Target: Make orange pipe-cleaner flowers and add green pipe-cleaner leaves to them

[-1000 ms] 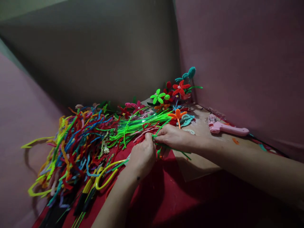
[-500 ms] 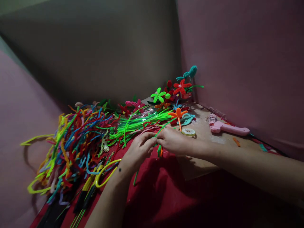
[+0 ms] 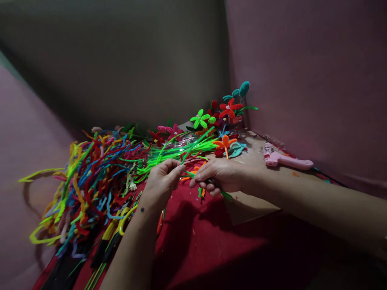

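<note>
Thumb and fingers of my left hand are closed in a pinch on a green pipe cleaner, which slants up to the right over a pile of bright green stems. Close beside it, my right hand is closed round another green length, whose end sticks out below the palm. Orange fuzzy petals show between the hands; whether they are held or lie on the cloth I cannot tell. An orange pipe-cleaner flower stands just behind my right hand.
A large tangle of coloured pipe cleaners lies left, with yellow-and-black tools before it. Finished flowers stand at the back near the wall. A pink glue gun rests right on a brown board over red cloth.
My hands were together and are now slightly apart, the left shifted left. The green pipe cleaner now slants up from my left hand, and orange petals have come into view between the hands.
</note>
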A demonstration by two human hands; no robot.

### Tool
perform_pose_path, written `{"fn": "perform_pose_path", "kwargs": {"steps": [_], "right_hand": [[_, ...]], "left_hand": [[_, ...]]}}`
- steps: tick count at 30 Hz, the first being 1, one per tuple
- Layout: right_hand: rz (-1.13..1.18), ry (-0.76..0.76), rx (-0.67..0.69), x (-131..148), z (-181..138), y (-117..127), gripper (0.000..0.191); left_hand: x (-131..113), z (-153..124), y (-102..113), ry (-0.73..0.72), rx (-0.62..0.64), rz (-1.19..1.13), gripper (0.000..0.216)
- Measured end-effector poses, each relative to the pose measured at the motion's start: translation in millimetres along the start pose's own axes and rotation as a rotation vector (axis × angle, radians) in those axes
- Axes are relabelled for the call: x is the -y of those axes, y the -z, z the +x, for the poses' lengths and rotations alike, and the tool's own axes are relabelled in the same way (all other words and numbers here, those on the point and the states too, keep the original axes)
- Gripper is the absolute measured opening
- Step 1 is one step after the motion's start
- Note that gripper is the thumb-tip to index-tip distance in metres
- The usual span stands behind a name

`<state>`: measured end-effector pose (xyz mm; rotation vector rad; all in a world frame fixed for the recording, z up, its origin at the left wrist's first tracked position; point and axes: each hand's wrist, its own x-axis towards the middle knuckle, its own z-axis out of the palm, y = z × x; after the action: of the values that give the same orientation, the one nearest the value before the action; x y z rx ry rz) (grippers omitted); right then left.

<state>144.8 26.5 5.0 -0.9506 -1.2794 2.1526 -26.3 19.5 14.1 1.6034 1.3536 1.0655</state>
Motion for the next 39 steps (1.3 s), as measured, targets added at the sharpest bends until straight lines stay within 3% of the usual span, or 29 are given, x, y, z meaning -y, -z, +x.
{"fn": "perform_pose_path", "kwargs": {"steps": [8,13,18,23,27,30,34,39], "right_hand": [[0.026,-0.051,0.082,-6,-1,2,0.021],[0.002,0.010,-0.006,-12,-3,2,0.013],[-0.214,0.105,-0.138,-13,-8,-7,0.022],[-0.506,0.191,-0.252,-8,-10,-12,0.024],[-0.845,0.369,-0.334,-2,-15,-12,0.025],[-1.012,0.484,-0.394,2,-20,-13,0.023],[-1.096,0.560,-0.454,0,-22,-14,0.025],[-0.995,0.570,-0.413,-6,-29,-10,0.025]], "left_hand": [[3,3,2,0.010,-0.029,-0.043,0.022],[5,5,4,0.107,-0.033,-0.180,0.023],[6,6,5,0.176,0.026,-0.200,0.022],[-8,2,5,0.134,0.022,-0.001,0.021],[-20,3,4,0.109,-0.016,0.072,0.021],[-21,9,2,0.131,-0.030,0.004,0.017],[-20,18,2,0.138,0.031,-0.113,0.016],[-24,20,4,0.101,-0.016,-0.101,0.021]]}}
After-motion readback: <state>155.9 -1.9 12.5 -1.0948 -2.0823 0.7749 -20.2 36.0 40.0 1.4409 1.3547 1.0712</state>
